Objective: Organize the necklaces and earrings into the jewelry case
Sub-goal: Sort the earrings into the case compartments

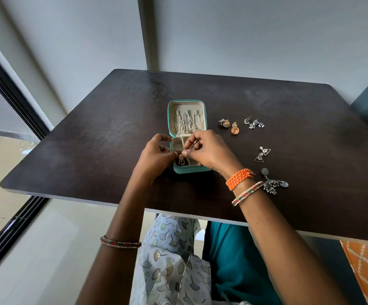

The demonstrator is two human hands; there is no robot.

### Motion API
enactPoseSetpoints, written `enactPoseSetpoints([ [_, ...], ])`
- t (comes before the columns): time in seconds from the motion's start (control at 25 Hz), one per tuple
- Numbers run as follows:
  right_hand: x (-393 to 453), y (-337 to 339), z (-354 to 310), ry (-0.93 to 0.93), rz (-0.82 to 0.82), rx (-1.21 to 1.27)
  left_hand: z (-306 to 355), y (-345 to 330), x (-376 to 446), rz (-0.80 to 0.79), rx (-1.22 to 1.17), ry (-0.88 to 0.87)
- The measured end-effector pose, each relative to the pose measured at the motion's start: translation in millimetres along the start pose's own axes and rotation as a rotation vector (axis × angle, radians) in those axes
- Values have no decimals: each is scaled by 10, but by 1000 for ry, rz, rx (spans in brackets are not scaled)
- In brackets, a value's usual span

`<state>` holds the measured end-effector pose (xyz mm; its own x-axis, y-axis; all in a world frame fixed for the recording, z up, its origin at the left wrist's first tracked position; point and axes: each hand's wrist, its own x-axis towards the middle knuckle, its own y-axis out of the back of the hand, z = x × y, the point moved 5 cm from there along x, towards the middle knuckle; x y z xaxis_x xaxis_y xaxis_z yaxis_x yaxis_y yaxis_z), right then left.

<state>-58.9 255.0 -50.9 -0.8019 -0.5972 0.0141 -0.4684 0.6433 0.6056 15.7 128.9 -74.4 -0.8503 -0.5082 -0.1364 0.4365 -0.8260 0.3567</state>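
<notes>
No readable text, label or number anywhere — nothing on case or table.

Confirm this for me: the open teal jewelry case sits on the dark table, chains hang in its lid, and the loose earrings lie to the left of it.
One detail is wrong. The head view shows the loose earrings lying to the right of the open teal jewelry case, not the left. The rest stands: the case sits on the dark wooden table and silver chains hang in its lid.
</notes>
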Motion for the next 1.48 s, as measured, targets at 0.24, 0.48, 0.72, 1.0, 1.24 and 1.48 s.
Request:
enactPoseSetpoints([
  [0.24,149,636,289,-15,299,352,357,-49,-11,232,338,-290],
  [0.48,511,1081,991,-289,382,373,997,-353,163,122,268,-445],
  [0.72,825,1123,1101,-383,121,271,1220,-993,964,-155,563,-219],
  [1.0,845,1061,1079,-356,66,128,1068,-1264,1432,-124,750,-68],
  [1.24,768,1056,1071,-324,84,205,955,-1302,1461,-205,630,68],
  [1.48,674,1077,1039,-321,174,402,973,-1335,1331,-229,572,166],
])
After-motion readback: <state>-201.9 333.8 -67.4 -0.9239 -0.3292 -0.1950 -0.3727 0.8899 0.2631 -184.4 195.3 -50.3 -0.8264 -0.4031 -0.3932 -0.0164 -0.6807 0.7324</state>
